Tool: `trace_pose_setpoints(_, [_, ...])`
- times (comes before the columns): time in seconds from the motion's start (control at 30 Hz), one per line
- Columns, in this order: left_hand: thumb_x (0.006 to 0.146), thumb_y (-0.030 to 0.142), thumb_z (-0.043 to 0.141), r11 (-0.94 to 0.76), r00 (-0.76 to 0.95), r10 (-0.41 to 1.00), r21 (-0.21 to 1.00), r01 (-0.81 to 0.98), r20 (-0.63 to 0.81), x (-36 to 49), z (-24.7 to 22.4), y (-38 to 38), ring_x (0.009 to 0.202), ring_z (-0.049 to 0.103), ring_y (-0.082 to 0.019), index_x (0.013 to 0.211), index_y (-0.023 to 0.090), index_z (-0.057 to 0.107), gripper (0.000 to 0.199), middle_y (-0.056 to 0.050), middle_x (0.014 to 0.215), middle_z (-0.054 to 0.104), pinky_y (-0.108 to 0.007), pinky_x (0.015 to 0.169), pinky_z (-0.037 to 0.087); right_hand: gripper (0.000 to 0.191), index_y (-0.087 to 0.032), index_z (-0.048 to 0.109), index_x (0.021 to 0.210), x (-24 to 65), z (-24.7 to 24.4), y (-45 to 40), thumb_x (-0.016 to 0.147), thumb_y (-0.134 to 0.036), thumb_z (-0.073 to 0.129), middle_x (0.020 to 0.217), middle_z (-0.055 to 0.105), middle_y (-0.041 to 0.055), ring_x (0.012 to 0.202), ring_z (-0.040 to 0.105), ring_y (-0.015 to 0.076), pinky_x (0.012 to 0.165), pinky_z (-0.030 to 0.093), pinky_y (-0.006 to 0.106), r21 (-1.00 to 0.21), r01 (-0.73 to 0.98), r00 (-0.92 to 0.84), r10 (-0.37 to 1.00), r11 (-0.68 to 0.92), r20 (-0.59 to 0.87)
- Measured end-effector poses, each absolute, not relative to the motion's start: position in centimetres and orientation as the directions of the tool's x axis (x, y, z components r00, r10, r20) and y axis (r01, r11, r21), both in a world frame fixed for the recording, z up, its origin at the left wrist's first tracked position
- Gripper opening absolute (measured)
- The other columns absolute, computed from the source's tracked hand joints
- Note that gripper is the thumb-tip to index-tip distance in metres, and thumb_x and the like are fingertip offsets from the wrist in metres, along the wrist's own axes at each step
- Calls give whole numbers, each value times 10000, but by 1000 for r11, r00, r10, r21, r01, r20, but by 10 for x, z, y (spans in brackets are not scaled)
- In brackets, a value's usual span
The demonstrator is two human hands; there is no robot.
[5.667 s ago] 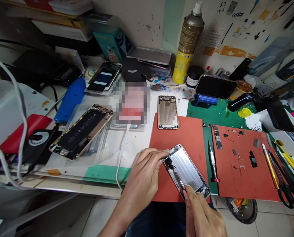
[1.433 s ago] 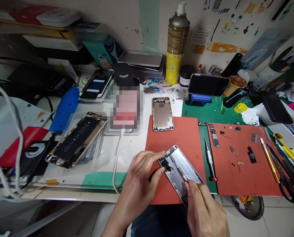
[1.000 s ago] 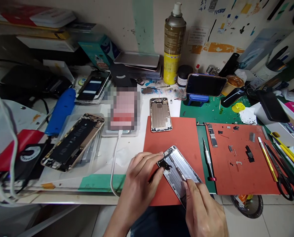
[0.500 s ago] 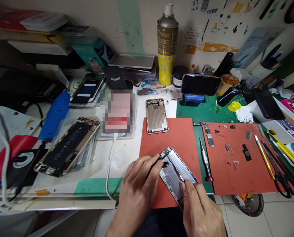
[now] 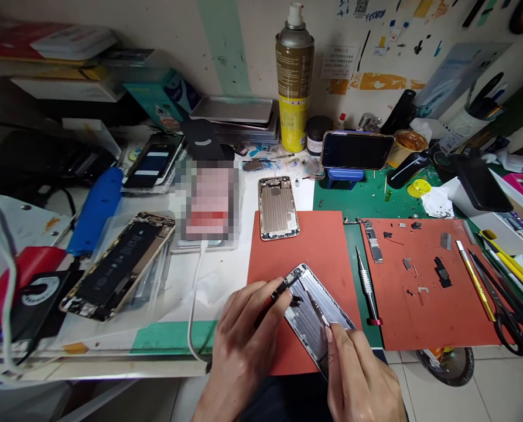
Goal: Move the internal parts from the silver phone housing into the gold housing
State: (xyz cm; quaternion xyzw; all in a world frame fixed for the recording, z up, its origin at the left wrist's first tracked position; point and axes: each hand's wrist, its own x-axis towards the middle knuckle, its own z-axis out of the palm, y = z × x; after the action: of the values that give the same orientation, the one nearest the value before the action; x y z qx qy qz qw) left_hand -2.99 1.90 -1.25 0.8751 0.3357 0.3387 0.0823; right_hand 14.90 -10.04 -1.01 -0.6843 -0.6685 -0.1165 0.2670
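A silver phone back housing (image 5: 327, 296) lies tilted over the near edge of the left red mat (image 5: 267, 255). Closed on its upper left end is my left hand (image 5: 248, 343), with a small black part (image 5: 295, 301) by the fingertips. My right hand (image 5: 362, 372) pinches slim metal tweezers (image 5: 319, 307), whose tips reach over the housing's inner face near its top end. The right palm covers the lower end of the housing. Just beyond, a gold phone housing (image 5: 279, 208) rests across the mat's far edge.
At right, another red mat (image 5: 402, 322) holds a logic board (image 5: 372, 241) and small parts. A metal-handled tool (image 5: 365, 284) lies between the mats; scissors (image 5: 507, 322) lie far right. An opened phone (image 5: 118, 266) and white cable (image 5: 193, 305) are left. A spray can (image 5: 294, 82) stands behind.
The view has shifted slightly. Both hands keep nearly the same grip on the housing and tweezers; the tweezer tips remain near the top end.
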Motion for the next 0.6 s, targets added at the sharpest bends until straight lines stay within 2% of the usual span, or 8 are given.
trace_pose_setpoints(0.23, [957, -83, 610, -728, 529, 684, 424, 539, 501, -28, -10, 20, 1198, 659, -262, 1326, 168, 689, 453, -130, 1296, 731, -436, 1049, 528, 165, -127, 746, 1163, 145, -5, -100, 1022, -137, 662, 889, 776, 90, 596, 700, 140, 543, 529, 241, -266, 964, 148, 849, -10, 507])
trace_pose_setpoints(0.6, [962, -93, 595, -708, 486, 704, 464, 532, 517, -26, -10, 20, 1168, 679, -234, 1295, 157, 682, 425, -115, 1253, 758, -400, 1037, 543, 139, -76, 724, 1138, 145, -3, -100, 1046, -148, 649, 913, 785, 104, 577, 701, 127, 580, 533, 263, -232, 973, 137, 850, -18, 509])
